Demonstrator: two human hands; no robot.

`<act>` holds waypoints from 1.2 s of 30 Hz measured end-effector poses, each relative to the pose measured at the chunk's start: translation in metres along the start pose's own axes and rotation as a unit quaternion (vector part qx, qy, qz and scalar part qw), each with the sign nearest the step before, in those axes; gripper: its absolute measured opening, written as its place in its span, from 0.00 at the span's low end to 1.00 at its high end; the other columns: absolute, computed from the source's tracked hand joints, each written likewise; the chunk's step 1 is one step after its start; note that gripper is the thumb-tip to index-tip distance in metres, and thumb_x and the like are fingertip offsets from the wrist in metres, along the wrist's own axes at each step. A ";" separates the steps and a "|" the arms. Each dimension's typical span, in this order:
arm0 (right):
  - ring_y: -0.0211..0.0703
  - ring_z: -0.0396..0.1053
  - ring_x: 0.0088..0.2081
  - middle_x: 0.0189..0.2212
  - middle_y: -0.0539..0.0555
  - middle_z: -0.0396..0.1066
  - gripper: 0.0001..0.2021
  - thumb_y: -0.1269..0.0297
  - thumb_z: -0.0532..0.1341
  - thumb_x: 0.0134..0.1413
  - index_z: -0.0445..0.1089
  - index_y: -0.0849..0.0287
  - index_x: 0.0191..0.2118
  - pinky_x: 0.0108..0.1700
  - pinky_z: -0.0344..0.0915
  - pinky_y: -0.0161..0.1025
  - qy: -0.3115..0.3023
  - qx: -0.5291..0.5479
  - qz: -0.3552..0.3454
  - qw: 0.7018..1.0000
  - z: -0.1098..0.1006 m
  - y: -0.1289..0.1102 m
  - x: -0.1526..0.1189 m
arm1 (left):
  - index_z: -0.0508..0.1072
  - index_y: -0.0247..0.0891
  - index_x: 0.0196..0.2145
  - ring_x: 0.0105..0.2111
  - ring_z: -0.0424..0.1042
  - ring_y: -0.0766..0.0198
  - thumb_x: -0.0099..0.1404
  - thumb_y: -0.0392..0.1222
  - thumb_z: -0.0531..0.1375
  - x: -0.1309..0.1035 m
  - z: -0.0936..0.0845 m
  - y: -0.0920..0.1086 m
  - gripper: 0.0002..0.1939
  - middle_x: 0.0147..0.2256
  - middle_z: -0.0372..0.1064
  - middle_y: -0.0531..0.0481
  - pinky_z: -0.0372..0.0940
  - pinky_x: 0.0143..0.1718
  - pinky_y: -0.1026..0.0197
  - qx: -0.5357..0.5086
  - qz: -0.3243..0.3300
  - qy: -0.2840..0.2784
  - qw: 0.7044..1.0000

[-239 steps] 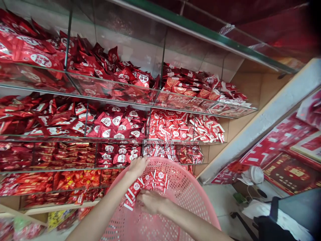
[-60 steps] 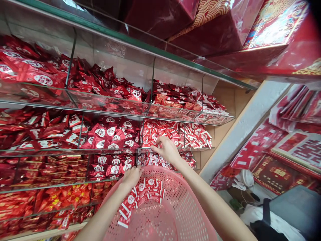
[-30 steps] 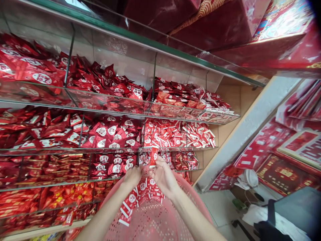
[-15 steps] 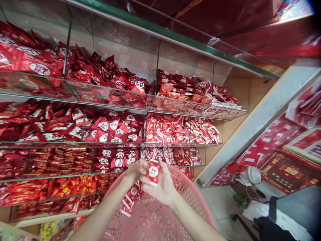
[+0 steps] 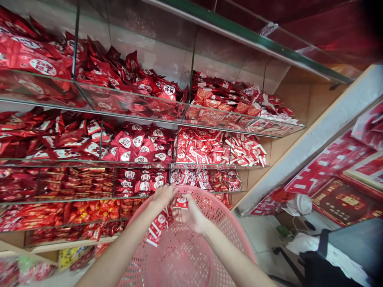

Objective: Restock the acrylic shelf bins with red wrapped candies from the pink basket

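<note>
A large pink perforated plastic basket [image 5: 230,227] stands below my hands. Over its far side, my right hand [image 5: 193,215] holds a small red and white sachet [image 5: 181,203] between thumb and fingers. My left hand [image 5: 164,197] is closed at the far left of the basket's rim, with its fingertips hidden. I cannot make out what is in it. Just beneath the left hand, several red and white sachets [image 5: 158,229] lie against the inner left wall of the basket.
Glass-fronted shelves [image 5: 134,101] ahead hold heaps of red packets [image 5: 199,147] in compartments. To the right are a grey-white post [image 5: 311,149], red printed goods [image 5: 341,203] and a dark chair-like object [image 5: 317,259]. Bagged goods [image 5: 72,257] sit at lower left.
The sachet in my right hand has tilted, so less of its face shows. My left hand has moved away from it, left and up to the rim. The view has shifted slightly.
</note>
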State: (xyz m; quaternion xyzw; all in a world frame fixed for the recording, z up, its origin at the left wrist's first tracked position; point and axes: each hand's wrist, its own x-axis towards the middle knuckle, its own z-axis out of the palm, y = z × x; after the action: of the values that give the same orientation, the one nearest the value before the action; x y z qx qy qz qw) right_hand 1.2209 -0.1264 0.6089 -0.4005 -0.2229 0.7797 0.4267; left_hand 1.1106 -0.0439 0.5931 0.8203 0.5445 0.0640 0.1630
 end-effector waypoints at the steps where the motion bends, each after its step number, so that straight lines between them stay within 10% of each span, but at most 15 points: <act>1: 0.31 0.58 0.17 0.19 0.49 0.64 0.16 0.56 0.46 0.51 0.63 0.62 0.28 0.18 0.51 0.28 0.031 -0.028 -0.006 0.999 -0.007 0.001 0.004 | 0.63 0.38 0.46 0.38 0.68 0.58 0.64 0.50 0.40 -0.001 0.000 0.001 0.21 0.38 0.68 0.43 0.61 0.37 0.59 0.028 0.013 0.013 0.999; 6: 0.26 0.49 0.13 0.13 0.43 0.58 0.10 0.59 0.57 0.44 0.60 0.61 0.25 0.15 0.40 0.26 0.080 -0.139 -0.032 0.987 -0.029 0.006 0.016 | 0.63 0.37 0.46 0.38 0.69 0.55 0.65 0.50 0.38 -0.006 -0.003 0.002 0.22 0.38 0.69 0.41 0.62 0.36 0.56 0.067 0.043 0.026 0.996; 13: 0.29 0.63 0.17 0.17 0.45 0.65 0.14 0.63 0.64 0.37 0.61 0.61 0.29 0.21 0.61 0.26 0.044 -0.218 0.003 0.975 -0.021 0.039 0.030 | 0.60 0.37 0.49 0.39 0.69 0.57 0.65 0.50 0.38 -0.004 0.004 -0.001 0.23 0.39 0.69 0.41 0.61 0.39 0.57 0.071 0.038 0.029 0.996; 36: 0.41 0.66 0.15 0.17 0.43 0.64 0.13 0.66 0.57 0.42 0.52 0.57 0.34 0.18 0.63 0.36 0.144 -0.308 -0.148 0.929 -0.023 0.061 0.063 | 0.62 0.37 0.48 0.39 0.69 0.56 0.65 0.51 0.40 -0.002 0.003 0.000 0.23 0.39 0.68 0.41 0.62 0.37 0.57 0.076 0.022 0.019 0.997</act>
State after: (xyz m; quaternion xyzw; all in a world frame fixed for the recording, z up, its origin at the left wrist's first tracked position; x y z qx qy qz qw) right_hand 1.1906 -0.1056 0.5260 -0.5826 -0.4452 0.5347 0.4201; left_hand 1.1108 -0.0469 0.5901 0.8405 0.5330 0.0417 0.0878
